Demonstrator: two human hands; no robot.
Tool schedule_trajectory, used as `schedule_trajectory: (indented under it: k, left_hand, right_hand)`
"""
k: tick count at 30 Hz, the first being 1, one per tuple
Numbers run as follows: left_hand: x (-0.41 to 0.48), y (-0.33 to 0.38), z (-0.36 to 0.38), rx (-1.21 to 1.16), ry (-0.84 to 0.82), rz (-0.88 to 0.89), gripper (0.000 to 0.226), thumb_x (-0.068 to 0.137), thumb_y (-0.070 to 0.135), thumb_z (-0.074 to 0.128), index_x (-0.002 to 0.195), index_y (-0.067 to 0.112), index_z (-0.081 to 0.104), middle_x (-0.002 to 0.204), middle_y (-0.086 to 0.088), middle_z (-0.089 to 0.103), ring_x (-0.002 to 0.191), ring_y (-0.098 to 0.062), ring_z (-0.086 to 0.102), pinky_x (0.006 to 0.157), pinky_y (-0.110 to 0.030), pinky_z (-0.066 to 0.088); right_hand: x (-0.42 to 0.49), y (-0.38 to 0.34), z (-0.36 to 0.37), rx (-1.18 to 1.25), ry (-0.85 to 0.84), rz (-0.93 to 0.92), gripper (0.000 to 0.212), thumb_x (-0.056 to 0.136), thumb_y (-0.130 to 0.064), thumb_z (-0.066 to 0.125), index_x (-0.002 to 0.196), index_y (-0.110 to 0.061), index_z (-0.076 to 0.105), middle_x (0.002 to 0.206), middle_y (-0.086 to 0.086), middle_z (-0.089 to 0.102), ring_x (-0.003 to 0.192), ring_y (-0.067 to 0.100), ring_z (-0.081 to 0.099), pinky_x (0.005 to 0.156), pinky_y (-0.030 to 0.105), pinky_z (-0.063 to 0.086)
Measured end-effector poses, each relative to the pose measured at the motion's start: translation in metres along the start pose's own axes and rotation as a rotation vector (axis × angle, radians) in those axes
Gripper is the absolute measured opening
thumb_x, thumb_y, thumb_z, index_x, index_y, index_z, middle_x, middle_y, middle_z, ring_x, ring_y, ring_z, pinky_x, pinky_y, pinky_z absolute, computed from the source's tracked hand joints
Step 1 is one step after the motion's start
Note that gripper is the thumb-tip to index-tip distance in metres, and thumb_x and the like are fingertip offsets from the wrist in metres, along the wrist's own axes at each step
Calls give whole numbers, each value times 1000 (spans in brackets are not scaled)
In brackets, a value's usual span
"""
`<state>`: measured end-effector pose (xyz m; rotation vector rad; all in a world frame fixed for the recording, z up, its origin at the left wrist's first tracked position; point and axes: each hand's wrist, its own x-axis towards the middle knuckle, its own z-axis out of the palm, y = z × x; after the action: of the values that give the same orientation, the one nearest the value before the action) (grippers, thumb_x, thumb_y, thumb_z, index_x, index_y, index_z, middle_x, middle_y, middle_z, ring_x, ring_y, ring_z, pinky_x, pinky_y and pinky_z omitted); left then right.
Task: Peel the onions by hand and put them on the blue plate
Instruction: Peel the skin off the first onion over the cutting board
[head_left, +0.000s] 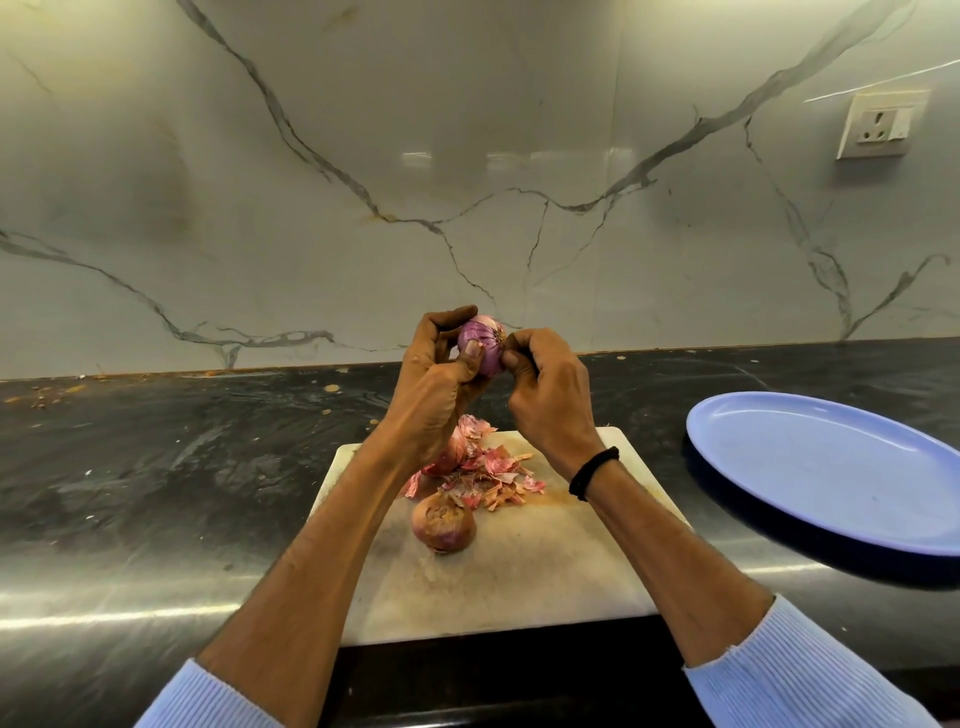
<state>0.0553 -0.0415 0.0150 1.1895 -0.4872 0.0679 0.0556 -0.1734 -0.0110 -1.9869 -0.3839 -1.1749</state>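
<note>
While held up above the pale, stained cutting board (545, 571), the round, glossy purple onion (480, 338) sits in the left hand (436, 374), fingers curled round it. The right hand (545, 395) pinches its root end. Papery pink skins (493, 478) and an unpeeled onion (443, 527) lie on the board. The smooth oval blue plate (831, 467) sits to the right on the dark table (156, 467).

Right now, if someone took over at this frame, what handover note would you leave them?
Hands: the left hand grips the held onion, raised above the board; the right hand pinches at its root end.
The held onion shows purple and looks nearly peeled.
On the board: an unpeeled onion, a second onion partly hidden behind the left wrist, and loose peels.
The plate sits right of the board, with no onion on the part in view.
Left: finish this onion, plate it, then peel the other two.
</note>
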Motion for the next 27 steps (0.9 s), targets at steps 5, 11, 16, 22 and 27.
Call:
schedule_trajectory:
  k: [5,11,16,22,27]
  left_hand:
    - [-1,7,1,-74,12,-28,43,98,-15,40,126,15,54,117,-5,62,103,-25,67,83,-37,61]
    - [-2,9,-2,-172,26,-87,36,102,-2,41,131,15,56,126,-11,59,113,-34,66,89,-40,60]
    - [-1,12,-6,-223,27,-100,36,103,2,41,133,13,56,125,-13,62,114,-38,65,95,-46,56]
    - [-1,12,-7,-153,2,-86,36,104,1,38,131,13,57,125,-10,63,118,-38,63,92,-43,58]
    - [0,12,-7,-59,-3,-32,35,101,-4,41,126,14,59,116,0,67,115,-28,64,94,-41,58]
  right_hand:
    - [2,0,0,69,42,83,12,92,5,56,98,-4,59,94,5,60,84,17,55,72,20,49]
    - [3,-4,-8,211,155,228,18,90,-16,73,95,-14,57,86,-8,62,79,-1,60,71,11,50]
    - [3,0,-7,153,183,221,11,89,-18,75,91,-13,64,86,-1,66,81,10,62,71,17,50]
    - [4,2,-9,155,267,125,15,90,-16,72,102,-8,76,95,2,74,89,9,68,79,21,57]
    - [4,0,-7,165,176,103,29,93,-13,69,121,-8,69,110,5,70,96,0,62,86,8,50]
